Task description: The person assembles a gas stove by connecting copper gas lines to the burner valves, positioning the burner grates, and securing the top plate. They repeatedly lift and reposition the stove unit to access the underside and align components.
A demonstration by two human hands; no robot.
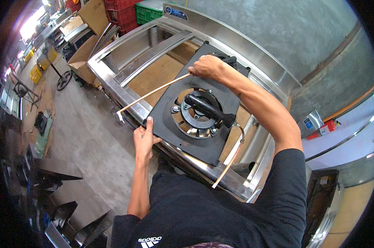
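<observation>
A black metal burner plate [164, 124] lies slantwise across a stainless steel stove frame [112, 78]. My left hand [143, 140] grips its near left corner, thumb on top. Toward the plate's far end my right hand [207, 67] is closed in a fist. From under that fist a thin copper tube [154, 91] runs out to the left and ends in a pale tip; whether the fist holds the tube or the plate's edge is hidden. Nearer me sits a round black burner [197, 111]. A second copper tube [232, 158] bends from it toward the frame's front edge.
Red crates [121, 14] and a green crate [147, 14] stand behind the frame. A cardboard box [83, 58] is at its left. Dark sheet-metal pieces [67, 182] lie at lower left. A fire extinguisher [325, 129] is by the wall on the right.
</observation>
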